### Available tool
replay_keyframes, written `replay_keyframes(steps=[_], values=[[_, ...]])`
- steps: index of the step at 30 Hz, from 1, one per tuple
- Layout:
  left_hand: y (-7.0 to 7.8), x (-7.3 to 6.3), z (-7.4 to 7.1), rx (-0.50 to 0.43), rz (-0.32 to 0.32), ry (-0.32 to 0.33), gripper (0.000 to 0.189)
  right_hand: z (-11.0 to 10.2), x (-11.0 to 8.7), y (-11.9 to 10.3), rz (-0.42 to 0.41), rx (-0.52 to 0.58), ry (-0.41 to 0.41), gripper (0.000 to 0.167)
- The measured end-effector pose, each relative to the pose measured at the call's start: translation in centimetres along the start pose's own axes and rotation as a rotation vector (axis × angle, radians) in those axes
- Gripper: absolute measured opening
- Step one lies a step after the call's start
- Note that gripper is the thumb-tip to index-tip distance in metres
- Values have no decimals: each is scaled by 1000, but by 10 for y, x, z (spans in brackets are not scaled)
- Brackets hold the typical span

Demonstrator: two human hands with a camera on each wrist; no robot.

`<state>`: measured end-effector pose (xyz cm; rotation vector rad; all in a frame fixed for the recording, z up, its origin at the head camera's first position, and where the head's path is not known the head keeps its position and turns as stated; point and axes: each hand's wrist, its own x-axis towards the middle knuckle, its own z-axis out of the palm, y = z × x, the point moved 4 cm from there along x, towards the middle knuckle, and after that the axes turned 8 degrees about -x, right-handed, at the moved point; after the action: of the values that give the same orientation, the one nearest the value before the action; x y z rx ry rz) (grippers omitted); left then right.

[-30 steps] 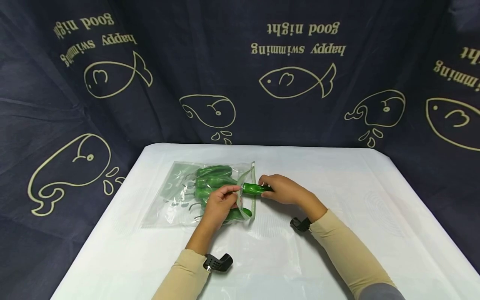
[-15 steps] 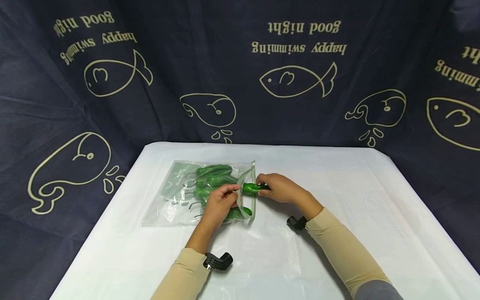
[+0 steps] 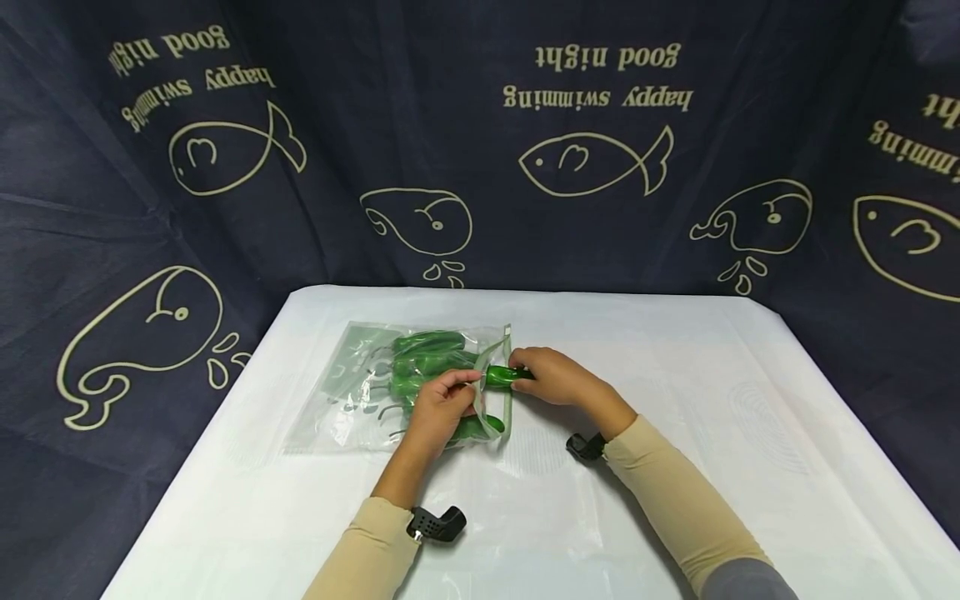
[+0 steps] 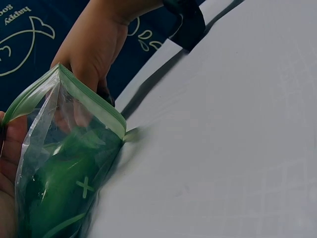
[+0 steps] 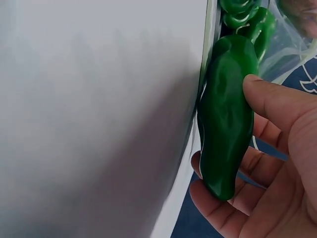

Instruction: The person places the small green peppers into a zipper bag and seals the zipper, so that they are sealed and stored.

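Observation:
A clear zip bag (image 3: 330, 417) with a green zip edge lies flat, its mouth facing right. Inside it are several green peppers (image 3: 431, 363) with thin stems pointing left. My left hand (image 3: 438, 412) pinches the upper side of the bag's mouth between thumb and fingers and lifts it apart from the lower side. With thumb and fingers, my right hand (image 3: 553, 377) holds another green pepper (image 5: 225, 114), whose front end is at the bag's mouth. In the left wrist view the zip edge (image 4: 94, 99) stands peaked, with the right fingers behind the clear plastic.
A white cloth covers the table (image 3: 675, 358). Behind and beside it hangs a dark blue curtain (image 3: 480, 250) printed with fish, whales and lettering. Black wrist cameras are strapped on the left wrist (image 3: 437, 525) and the right wrist (image 3: 585, 447).
My right hand has moved a little to the left, and less of its green pepper shows outside the bag. The left hand and the bag have stayed in place.

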<state>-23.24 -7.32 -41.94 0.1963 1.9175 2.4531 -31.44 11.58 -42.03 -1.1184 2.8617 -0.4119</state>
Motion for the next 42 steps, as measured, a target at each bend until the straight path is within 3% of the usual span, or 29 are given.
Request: replay_keyframes(steps=[21,29,42], values=[[-3,1,-1,19,-5,-4,25,4,6,-5,-29,43,18,16],[-27,12,-9,6,-1,12,24,4,2,-4,-2,45,-47,37],[-30,12,-10,0,23,12,23,1,-2,-4,-22,24,-82,48]])
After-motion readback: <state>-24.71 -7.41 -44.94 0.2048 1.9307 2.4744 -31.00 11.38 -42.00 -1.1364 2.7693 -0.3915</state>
